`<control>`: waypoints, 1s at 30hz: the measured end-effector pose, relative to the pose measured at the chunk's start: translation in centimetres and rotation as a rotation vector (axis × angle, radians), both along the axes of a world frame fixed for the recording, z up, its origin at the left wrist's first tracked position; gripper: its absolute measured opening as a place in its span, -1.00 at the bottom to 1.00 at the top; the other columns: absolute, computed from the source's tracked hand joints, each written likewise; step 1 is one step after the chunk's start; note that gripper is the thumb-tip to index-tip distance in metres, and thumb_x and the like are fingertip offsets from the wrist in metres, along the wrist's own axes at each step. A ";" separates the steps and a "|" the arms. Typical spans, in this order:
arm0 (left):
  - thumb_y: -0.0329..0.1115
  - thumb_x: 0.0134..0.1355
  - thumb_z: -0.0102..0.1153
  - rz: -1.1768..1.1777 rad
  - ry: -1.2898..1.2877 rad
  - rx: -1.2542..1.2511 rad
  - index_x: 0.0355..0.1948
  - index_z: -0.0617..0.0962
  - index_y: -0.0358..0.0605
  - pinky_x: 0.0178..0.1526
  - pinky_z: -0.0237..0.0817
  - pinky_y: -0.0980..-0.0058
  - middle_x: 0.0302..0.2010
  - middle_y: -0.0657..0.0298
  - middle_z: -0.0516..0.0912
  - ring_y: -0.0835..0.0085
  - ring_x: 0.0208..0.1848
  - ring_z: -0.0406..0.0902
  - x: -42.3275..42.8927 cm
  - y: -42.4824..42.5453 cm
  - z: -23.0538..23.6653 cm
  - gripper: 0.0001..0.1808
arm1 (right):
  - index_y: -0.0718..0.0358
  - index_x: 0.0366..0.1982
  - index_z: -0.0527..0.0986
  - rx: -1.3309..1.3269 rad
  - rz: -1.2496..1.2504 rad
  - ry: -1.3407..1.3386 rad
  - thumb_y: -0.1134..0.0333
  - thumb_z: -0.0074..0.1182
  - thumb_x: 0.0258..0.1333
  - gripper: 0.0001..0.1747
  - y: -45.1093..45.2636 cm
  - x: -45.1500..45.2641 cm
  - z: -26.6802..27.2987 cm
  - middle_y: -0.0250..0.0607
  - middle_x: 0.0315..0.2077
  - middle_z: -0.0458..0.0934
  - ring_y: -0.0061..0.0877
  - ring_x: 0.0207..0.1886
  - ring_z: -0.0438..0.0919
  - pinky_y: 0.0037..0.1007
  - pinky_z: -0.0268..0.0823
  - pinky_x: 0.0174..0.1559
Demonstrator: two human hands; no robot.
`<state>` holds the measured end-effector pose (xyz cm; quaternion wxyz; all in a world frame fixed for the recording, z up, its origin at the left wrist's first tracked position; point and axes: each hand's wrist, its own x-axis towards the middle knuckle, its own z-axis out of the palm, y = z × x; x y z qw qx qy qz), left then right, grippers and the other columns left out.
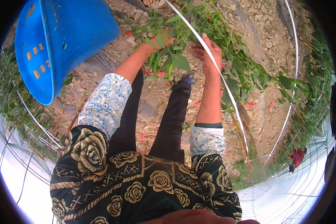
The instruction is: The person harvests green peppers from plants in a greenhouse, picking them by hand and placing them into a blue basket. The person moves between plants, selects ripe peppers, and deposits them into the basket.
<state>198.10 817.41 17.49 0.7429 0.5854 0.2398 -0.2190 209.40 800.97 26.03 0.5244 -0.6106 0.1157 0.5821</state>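
My left hand (163, 41) is among the leaves of a pepper plant (180, 60). Foliage covers part of its fingers, so its grip is hidden. Long green peppers (170, 70) hang just below it. To the right, my right hand (210, 51) is beside the same plant with its fingers apart and nothing visible in them. A white strap (197, 33) crosses the view in front of this hand and wrist. Red peppers (156, 72) lie on the soil beneath the plant, near my shoe (189, 79).
A blue plastic basket (81, 30) with slots stands at upper left. More red peppers (251, 105) are scattered over the clumpy soil (257, 120). Bamboo stakes (240, 134) rise at right, tied with white strap. Farther off, a person in red (297, 158) is by another plant row (305, 120).
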 end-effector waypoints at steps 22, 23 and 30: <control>-0.39 0.02 0.10 0.686 0.495 -0.894 -0.29 0.42 -0.16 -0.22 0.39 0.20 -0.45 0.16 0.50 0.14 -0.26 0.51 -17.3 -5.6 10.7 -0.79 | 0.45 -0.24 0.38 -0.358 -0.870 -1.019 0.35 -0.02 0.00 -0.68 -8.3 0.6 -2.1 -0.05 -0.31 0.51 -0.37 -0.23 0.49 -0.45 0.33 -0.17; -0.40 0.02 0.10 0.647 0.506 -0.808 -0.29 0.42 -0.17 -0.23 0.39 0.22 -0.45 0.17 0.50 0.16 -0.28 0.51 -17.1 -6.1 10.6 -0.79 | 0.45 -0.20 0.37 -0.496 -0.673 -1.188 0.31 0.01 -0.03 -0.61 -8.6 2.5 -2.9 -0.03 -0.29 0.50 -0.32 -0.22 0.48 -0.42 0.31 -0.14; -0.44 0.01 0.13 0.291 0.316 0.056 -0.26 0.48 -0.24 -0.23 0.27 0.60 -0.39 0.29 0.55 0.61 -0.33 0.44 -6.2 -6.9 8.4 -0.77 | 0.40 -0.33 0.47 -0.314 0.191 -0.391 0.11 0.10 -0.17 -0.54 -7.1 5.8 -9.0 -0.17 -0.53 0.53 -0.49 -0.48 0.47 -0.47 0.33 -0.39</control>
